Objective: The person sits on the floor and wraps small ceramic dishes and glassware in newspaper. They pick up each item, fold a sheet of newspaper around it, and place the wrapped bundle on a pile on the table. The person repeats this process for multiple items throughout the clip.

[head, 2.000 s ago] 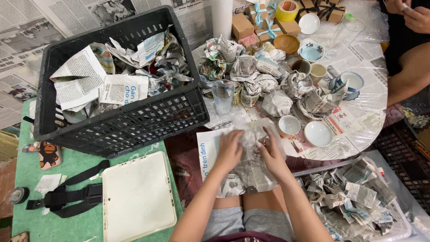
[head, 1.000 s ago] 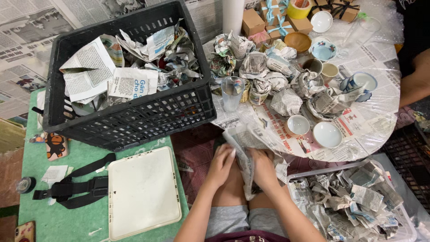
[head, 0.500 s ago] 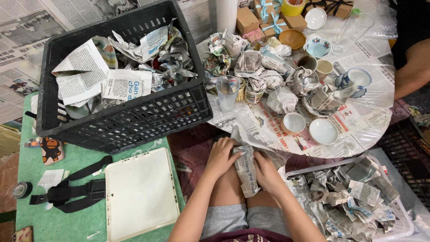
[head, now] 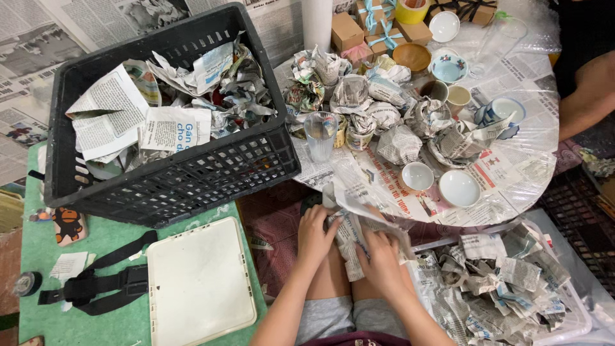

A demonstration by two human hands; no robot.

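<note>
My left hand (head: 315, 233) and my right hand (head: 379, 258) both grip a bundle of crumpled newspaper (head: 349, 225) over my lap, just below the near edge of the round table (head: 525, 173). The paper is folded around something I cannot see. On the table beyond stand a clear glass (head: 320, 136), two small white bowls (head: 459, 187), cups, and several newspaper-wrapped lumps (head: 397, 142).
A black plastic crate (head: 186, 176) stuffed with newspaper sits at left. A white lid (head: 200, 282) and black strap (head: 96, 285) lie on a green mat. A clear bin (head: 512, 282) of wrapped bundles is at right. Another person's arm (head: 586, 96) rests at the far right.
My hands have pulled the newspaper bundle off the table edge down onto my lap and folded it tighter. The view shifted slightly.
</note>
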